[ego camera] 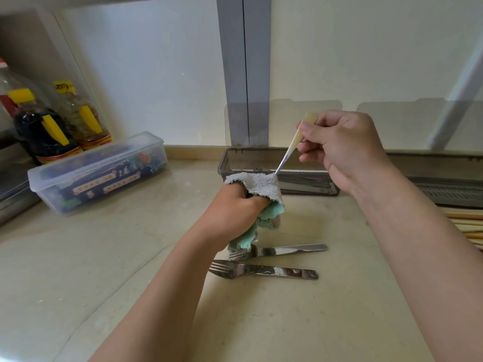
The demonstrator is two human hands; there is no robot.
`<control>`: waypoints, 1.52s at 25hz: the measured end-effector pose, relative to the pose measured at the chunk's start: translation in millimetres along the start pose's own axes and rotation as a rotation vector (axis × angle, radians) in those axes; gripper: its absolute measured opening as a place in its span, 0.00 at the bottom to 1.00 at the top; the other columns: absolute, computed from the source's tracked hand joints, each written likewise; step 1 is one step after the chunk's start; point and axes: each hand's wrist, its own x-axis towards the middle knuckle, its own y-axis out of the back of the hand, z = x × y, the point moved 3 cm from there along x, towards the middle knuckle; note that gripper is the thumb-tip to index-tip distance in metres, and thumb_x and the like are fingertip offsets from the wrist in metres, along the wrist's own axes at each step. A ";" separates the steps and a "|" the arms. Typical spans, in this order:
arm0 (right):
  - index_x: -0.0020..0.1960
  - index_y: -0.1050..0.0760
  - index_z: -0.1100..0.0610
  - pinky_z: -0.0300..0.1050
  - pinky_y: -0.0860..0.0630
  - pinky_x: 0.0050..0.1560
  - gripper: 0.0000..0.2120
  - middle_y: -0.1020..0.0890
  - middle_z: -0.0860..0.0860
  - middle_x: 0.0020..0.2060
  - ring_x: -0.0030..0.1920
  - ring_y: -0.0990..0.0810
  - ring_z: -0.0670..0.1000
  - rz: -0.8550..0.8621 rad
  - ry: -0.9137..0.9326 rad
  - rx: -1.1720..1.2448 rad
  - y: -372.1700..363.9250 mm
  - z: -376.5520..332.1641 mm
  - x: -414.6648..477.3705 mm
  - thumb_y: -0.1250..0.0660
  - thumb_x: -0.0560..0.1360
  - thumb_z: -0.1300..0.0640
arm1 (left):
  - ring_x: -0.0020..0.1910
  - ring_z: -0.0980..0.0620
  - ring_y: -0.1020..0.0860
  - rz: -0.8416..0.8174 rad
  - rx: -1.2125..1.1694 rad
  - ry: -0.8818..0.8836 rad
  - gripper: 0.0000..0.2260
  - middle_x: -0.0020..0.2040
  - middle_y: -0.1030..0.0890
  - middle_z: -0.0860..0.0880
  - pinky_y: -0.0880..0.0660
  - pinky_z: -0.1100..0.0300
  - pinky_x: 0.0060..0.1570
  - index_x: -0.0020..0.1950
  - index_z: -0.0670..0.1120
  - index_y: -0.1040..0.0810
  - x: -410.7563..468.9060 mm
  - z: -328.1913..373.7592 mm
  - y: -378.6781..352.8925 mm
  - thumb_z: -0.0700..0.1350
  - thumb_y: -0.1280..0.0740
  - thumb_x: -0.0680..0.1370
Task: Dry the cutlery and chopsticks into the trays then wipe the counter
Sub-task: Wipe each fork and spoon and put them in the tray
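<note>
My left hand fingers curl tight round the cloth, which wraps the lower end of a cream-handled utensil. My right hand fingers pinch its handle. Two forks lie on the counter just below my left fingers. The tray is just behind them, and the chopsticks are far right.

Pale glossy wall panels, grey vertical post, beige stone counter, soft daylight

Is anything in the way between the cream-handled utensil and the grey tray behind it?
Nothing visible blocks it. The tray sits just behind the utensil, its lid raised. Only the cloth, gripped by the left hand, wraps the utensil's lower end; the right hand pinches the handle.
</note>
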 end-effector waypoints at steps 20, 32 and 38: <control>0.56 0.29 0.64 0.45 0.17 0.34 0.07 0.18 0.63 0.39 0.31 0.14 0.55 0.341 -0.334 0.044 12.8 56.1 8.3 0.42 0.79 0.71 | 0.37 0.45 0.22 0.470 -0.393 0.082 0.09 0.40 0.21 0.45 0.21 0.53 0.31 0.49 0.41 0.19 13.7 -12.9 23.2 0.45 0.35 0.80; 0.37 0.18 0.54 0.45 0.26 0.30 0.07 0.17 0.51 0.34 0.33 0.19 0.53 -0.337 -0.101 -0.955 7.4 26.3 -4.0 0.31 0.73 0.59 | 0.37 0.43 0.22 0.476 -0.384 0.052 0.07 0.39 0.22 0.45 0.20 0.49 0.31 0.46 0.41 0.20 12.2 -10.7 23.2 0.43 0.35 0.80; 0.48 0.20 0.49 0.41 0.25 0.38 0.13 0.17 0.46 0.44 0.47 0.18 0.51 -1.093 -0.251 -1.447 -28.3 38.4 -42.7 0.20 0.68 0.48 | 0.37 0.44 0.21 0.512 -0.400 0.036 0.06 0.39 0.22 0.45 0.22 0.53 0.29 0.44 0.43 0.22 10.7 -8.3 23.2 0.43 0.35 0.80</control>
